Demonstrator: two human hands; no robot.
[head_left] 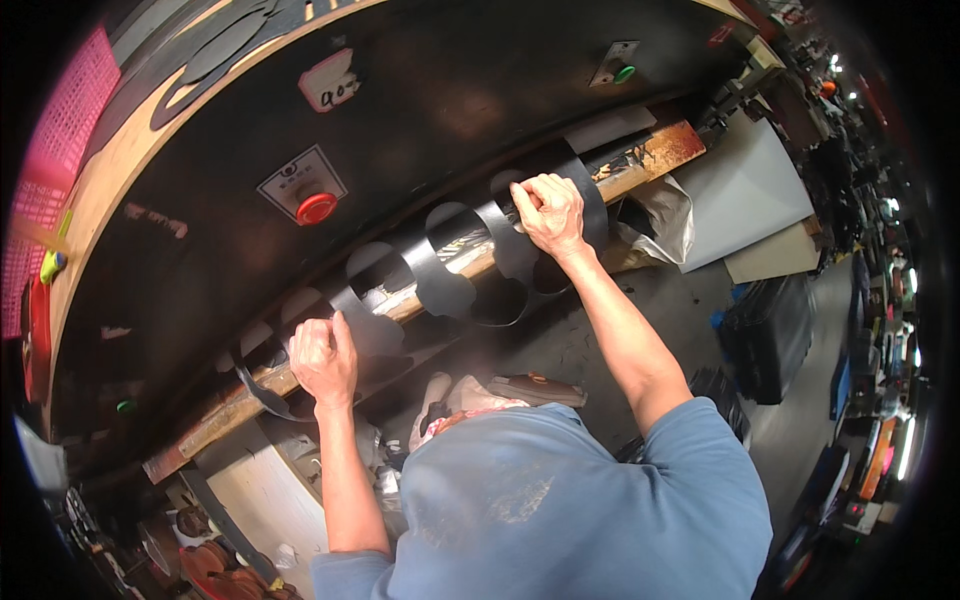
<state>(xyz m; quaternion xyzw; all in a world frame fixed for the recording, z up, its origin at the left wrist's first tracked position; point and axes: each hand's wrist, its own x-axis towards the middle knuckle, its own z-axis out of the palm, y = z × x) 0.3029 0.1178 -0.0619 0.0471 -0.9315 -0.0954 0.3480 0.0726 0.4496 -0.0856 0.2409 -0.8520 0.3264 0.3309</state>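
Observation:
A dark, flexible sheet (440, 282) with several large rounded cut-outs stretches across in front of me, between my two hands. My left hand (324, 362) is closed on it near its left end, thumb uppermost. Farther up and to the right, my right hand (553, 215) pinches the sheet close to its right end. Through the cut-outs shows a worn wooden beam (672, 150) that runs slantwise under a dark machine front (430, 95). Whether the sheet touches the beam, I cannot tell.
On the machine front are a red push button (316, 209) and a green button (625, 74). A pink mesh basket (62, 165) stands at the far left. Beyond my right arm lie a pale grey panel (745, 195) and a black stack (768, 338) on the floor.

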